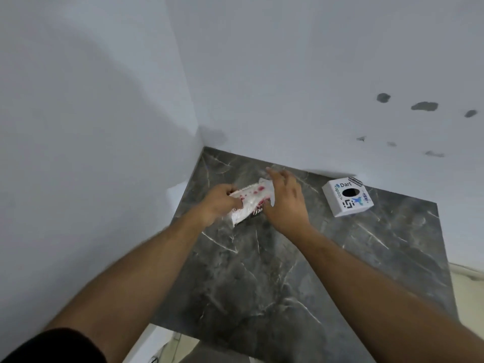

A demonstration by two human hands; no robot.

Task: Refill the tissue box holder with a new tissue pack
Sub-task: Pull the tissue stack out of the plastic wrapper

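A white tissue pack (251, 199) with red print, in crinkly plastic wrap, is held just above the dark marble table (262, 284) near the far left corner. My left hand (222, 203) grips its left end. My right hand (285, 200) is at the pack's right side with fingers spread, touching or nearly touching it; the blur hides the contact. The white cube tissue box holder (347, 196), with printed logos and an oval hole on top, stands on the table to the right, apart from both hands.
White walls meet in a corner behind the table; the right wall (340, 87) has dark chipped spots. The table's right edge runs close to the holder, and its front edge lies near me. Pale floor (468, 286) shows at the right and bottom.
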